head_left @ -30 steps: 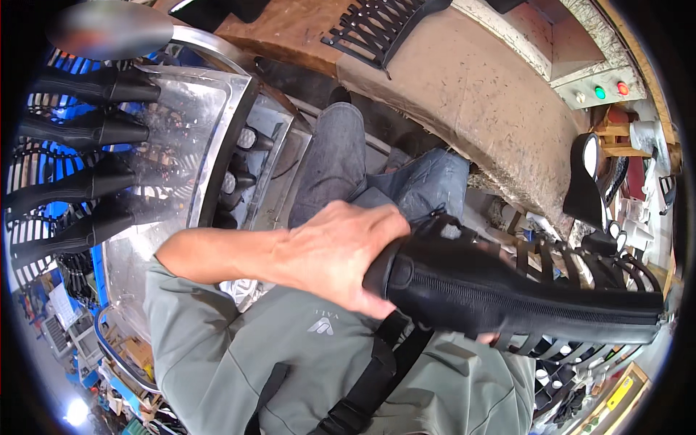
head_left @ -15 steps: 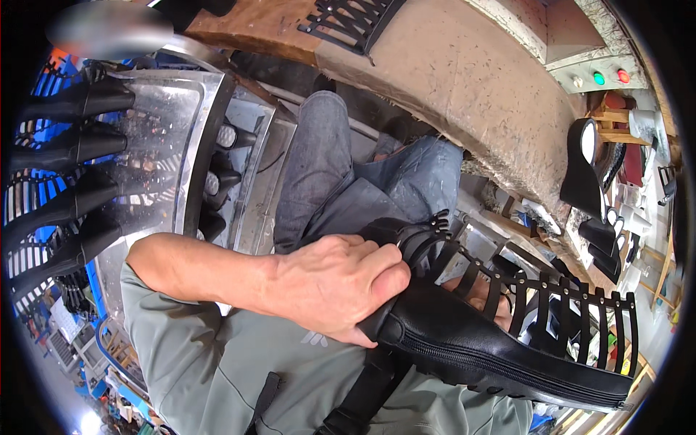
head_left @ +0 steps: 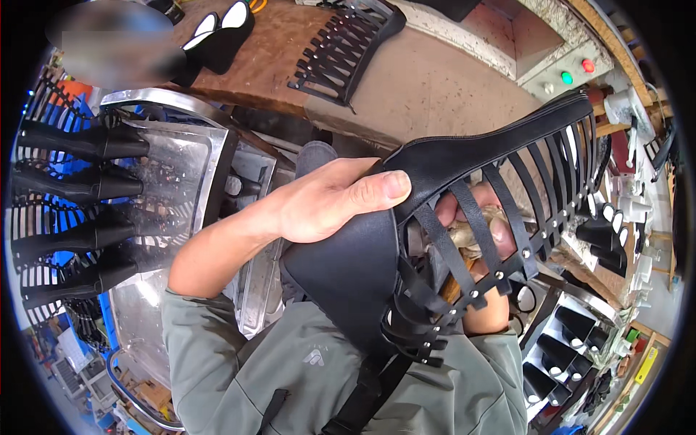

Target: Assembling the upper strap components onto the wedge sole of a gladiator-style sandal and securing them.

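Since the earlier frame the strappy black upper (head_left: 435, 239) has swung up from lying low across the lap, so now it's raised in front of the chest with its tip pointing up toward the right.

Far left, a rack (head_left: 43, 210) holds a row of black uppers (head_left: 80, 185) sticking out sideways, right beside a shiny metal machine (head_left: 174, 167). Next over, the left hand (head_left: 326, 199) comes in from the left, wrapped around the solid back part of the upper, thumb pressed flat along its top edge. Firm grip, fingers curled behind the leather.

Past that, the right hand (head_left: 478, 232) is inside the upper, seen through the straps. It's closed around something pale, can't tell what exactly.

Up top, another strappy piece (head_left: 341, 47) lies on the brown bench (head_left: 275, 51). Far right there are more black pieces (head_left: 565, 348) in a stand, plus a box with a green and a red button (head_left: 573, 72).
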`<state>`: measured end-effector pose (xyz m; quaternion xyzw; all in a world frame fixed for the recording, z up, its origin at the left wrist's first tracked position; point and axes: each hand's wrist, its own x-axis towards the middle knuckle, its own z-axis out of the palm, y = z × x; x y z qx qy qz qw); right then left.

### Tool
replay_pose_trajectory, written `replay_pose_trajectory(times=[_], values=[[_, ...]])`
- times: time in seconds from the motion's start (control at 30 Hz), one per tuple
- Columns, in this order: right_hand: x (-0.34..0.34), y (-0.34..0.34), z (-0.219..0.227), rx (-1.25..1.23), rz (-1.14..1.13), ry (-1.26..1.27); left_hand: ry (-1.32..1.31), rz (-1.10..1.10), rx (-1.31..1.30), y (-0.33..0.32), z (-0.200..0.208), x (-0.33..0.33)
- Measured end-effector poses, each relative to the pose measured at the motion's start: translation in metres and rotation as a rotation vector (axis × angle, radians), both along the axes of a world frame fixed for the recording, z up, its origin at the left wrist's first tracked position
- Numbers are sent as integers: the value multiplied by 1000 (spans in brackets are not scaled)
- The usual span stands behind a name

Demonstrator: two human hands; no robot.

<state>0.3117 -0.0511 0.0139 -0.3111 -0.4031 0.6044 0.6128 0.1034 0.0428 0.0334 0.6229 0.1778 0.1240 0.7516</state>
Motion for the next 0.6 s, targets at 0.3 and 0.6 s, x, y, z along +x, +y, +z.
replay_pose_trajectory(times=[0.3,0.6], values=[[19,1,-13,103,190,63,67,48,-70,-13,4,20],[14,-36,-38,145,145,127,156,181,-221,-18,-14,16]])
